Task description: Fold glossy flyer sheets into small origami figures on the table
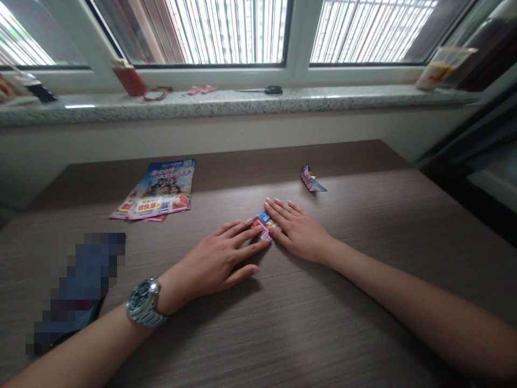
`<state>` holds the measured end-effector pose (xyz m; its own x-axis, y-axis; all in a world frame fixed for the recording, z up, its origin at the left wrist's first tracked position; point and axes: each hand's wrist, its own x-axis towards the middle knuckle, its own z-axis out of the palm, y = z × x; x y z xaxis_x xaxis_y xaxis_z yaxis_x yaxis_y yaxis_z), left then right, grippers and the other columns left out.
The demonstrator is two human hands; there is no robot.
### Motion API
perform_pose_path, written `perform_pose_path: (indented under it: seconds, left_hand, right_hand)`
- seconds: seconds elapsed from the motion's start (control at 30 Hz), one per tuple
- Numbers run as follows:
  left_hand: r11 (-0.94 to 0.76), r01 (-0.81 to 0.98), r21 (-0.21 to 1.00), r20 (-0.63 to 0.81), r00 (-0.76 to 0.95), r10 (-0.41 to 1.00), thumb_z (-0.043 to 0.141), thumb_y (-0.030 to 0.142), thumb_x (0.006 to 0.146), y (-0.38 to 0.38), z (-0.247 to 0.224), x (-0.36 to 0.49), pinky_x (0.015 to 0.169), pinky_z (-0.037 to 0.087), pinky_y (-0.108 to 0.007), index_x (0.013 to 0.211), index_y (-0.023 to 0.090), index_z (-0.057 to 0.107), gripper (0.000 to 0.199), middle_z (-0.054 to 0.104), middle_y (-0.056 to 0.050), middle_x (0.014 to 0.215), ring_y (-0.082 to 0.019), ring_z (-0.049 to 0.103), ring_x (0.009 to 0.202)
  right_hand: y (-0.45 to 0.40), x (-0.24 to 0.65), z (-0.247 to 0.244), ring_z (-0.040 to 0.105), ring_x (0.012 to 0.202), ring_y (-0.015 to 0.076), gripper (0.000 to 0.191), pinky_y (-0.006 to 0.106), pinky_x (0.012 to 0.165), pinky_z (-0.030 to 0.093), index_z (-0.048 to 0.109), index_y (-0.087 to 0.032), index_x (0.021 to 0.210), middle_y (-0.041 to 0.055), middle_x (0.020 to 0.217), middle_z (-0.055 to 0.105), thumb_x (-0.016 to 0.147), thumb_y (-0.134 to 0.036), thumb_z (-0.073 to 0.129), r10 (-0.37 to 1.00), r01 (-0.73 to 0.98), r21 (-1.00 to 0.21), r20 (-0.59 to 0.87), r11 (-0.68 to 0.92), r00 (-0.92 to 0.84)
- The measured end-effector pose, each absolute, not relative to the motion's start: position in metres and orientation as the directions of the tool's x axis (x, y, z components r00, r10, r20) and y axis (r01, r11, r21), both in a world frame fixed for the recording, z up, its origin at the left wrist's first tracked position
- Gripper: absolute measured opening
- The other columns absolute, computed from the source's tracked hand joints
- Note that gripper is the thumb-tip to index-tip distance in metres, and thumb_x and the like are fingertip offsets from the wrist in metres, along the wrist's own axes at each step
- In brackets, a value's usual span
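Flat red-and-blue printed paper (264,220), seemingly being creased beneath the wide-fingered left hand (218,257) and narrower-fingered right hand (304,233), next calls for even pressure

head-worn view, facing forward and down, table near, window beyond

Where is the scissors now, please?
In the head view, the scissors lie on the windowsill, right of the pink clips and left of the plastic cup.

Folded paper (264,220) blue, red; tabletop (307,323) brown, streaked; windowsill (226,105) speckled grey-white; leaflets (169,188) blue, pink-edged; wristwatch (146,303) silver.
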<state>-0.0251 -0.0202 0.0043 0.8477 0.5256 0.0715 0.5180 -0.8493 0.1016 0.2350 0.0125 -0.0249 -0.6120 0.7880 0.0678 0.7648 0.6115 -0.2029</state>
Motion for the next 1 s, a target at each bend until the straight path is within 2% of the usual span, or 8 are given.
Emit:
perform_pose_path:
  seconds: [0.23,0.53,0.77,0.9,1.0]
  left_hand:
    - [-0.829,0.553,0.081,0.051,0.828,0.558,0.047,0.053,0.105,-0.023,0.007,-0.024,0.120,0.033,-0.051,0.159,0.033,0.037,0.058,0.040,-0.007,0.163,-0.031,0.040,0.149]
    - [-0.834,0.547,0.071,0.083,0.830,0.551,0.048,0.050,0.105,-0.024,0.010,-0.021,0.118,0.031,-0.052,0.157,0.033,0.041,0.055,0.044,-0.009,0.161,-0.032,0.046,0.145]
    - [-0.839,0.540,0.069,0.098,0.833,0.545,0.049,0.049,0.105,-0.024,0.008,-0.022,0.117,0.032,-0.052,0.156,0.034,0.042,0.053,0.043,-0.009,0.161,-0.033,0.046,0.145]
    - [-0.834,0.549,0.048,0.080,0.831,0.551,0.047,0.049,0.106,-0.024,0.008,-0.021,0.117,0.032,-0.053,0.155,0.034,0.043,0.052,0.044,-0.010,0.161,-0.032,0.046,0.145]
    - [-0.837,0.546,0.038,0.089,0.832,0.547,0.047,0.048,0.106,-0.024,0.008,-0.020,0.116,0.033,-0.053,0.155,0.034,0.043,0.051,0.045,-0.010,0.160,-0.032,0.046,0.145]
  right_hand:
    - [0.012,0.235,-0.025,0.022,0.158,0.0253,0.065,0.049,0.129,0.021,0.027,-0.014,0.163,0.0071,0.169,0.023,0.107,-0.047,0.032,0.796,0.770,-0.217,0.076,0.600,-0.600]
    - [0.012,0.237,-0.027,0.023,0.157,0.0262,0.064,0.052,0.128,0.022,0.028,-0.019,0.163,0.0075,0.169,0.026,0.106,-0.047,0.034,0.798,0.764,-0.238,0.107,0.600,-0.594]
    - [0.015,0.242,-0.030,0.022,0.158,0.0272,0.076,0.049,0.129,0.021,0.027,-0.014,0.163,0.0090,0.169,0.024,0.104,-0.062,0.033,0.834,0.804,-0.226,0.099,0.550,-0.543]
    - [0.015,0.245,-0.030,0.023,0.157,0.0270,0.076,0.049,0.128,0.022,0.026,-0.013,0.163,0.0113,0.169,0.025,0.105,-0.061,0.032,0.830,0.795,-0.242,0.117,0.556,-0.545]
    - [0.015,0.250,-0.028,0.025,0.157,0.0261,0.068,0.051,0.127,0.024,0.028,-0.019,0.163,0.0099,0.168,0.029,0.106,-0.055,0.035,0.804,0.753,-0.286,0.157,0.593,-0.574]
